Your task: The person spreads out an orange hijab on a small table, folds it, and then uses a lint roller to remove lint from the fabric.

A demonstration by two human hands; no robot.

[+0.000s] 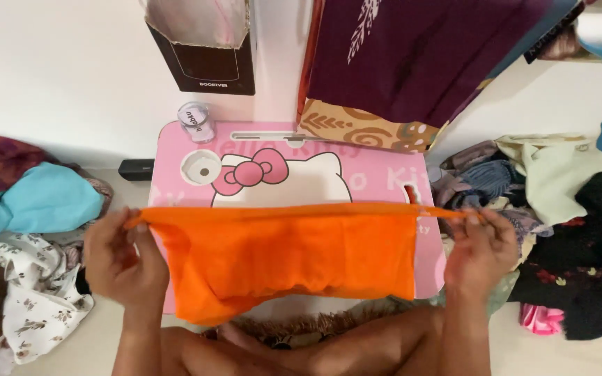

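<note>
Cloth: an orange garment (287, 254) is held stretched flat in the air, just above the near half of the pink lap desk (189, 150); its top hem runs taut from hand to hand and its lower part sags toward the near edge of the desk.
Left hand: the left hand (116, 261) grips the left end of the hem, fingers (149, 240) curled and pinching the orange fabric beyond the left edge of the desk.
Right hand: the right hand (481, 249) pinches the right end of the hem past the right edge of the desk, fingertips pressed together on the thin strip of cloth.
Progress: the garment looks spread out full width but shows no fold yet; by that, it is opened and straightened, with laying down and folding still undone.
Desk top: a small clear round container (196, 120) stands at the far left corner, beside a round cup recess (202, 168).
Left of desk: a turquoise cloth (43, 202) and a white floral garment (33, 292) lie on the floor.
Right of desk: a heap of mixed clothes (524, 188) and a black floral garment (587, 257) lie on the floor.
</note>
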